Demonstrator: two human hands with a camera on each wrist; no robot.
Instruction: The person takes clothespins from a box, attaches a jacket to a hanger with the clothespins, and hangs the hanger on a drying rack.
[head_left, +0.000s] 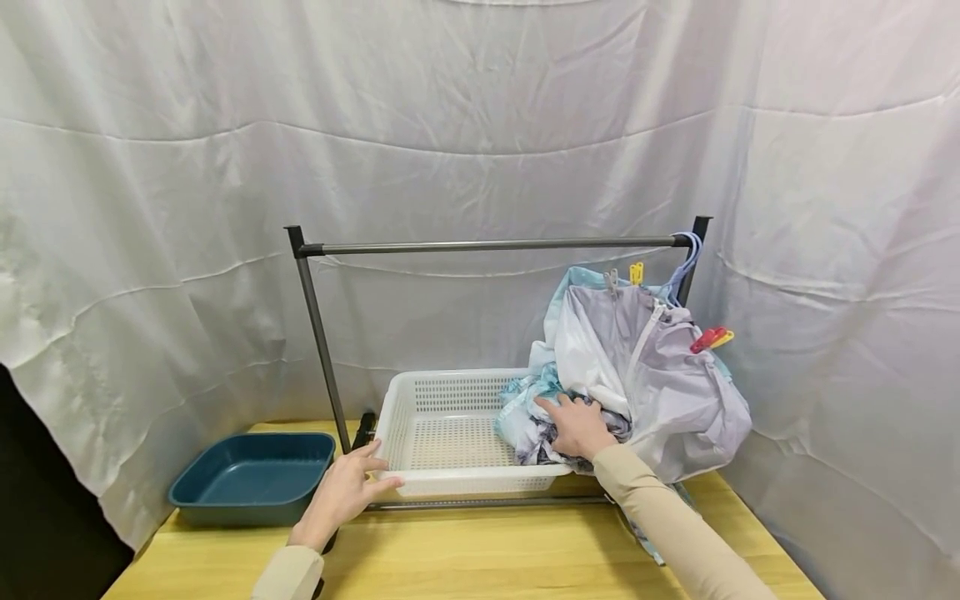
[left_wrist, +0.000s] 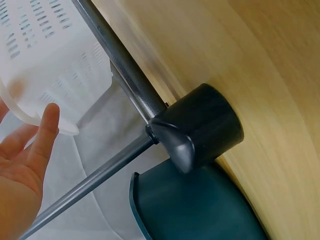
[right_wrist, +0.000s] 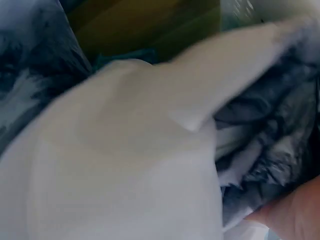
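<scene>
left hand (head_left: 347,492) open on basket (head_left: 450,392), right hand (head_left: 576,427) gripping clothes (head_left: 637,375)

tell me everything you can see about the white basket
The white basket is a shallow rectangular plastic tray with slotted walls and a perforated floor. It sits level on the wooden table, under the metal rack. Its left half is bare; clothes fill the right. The left hand touches its front left corner.

A pale wooden table (head_left: 480,558) carries a teal tray (head_left: 251,479), white basket (head_left: 442,433) and rack base (head_left: 480,502).
</scene>
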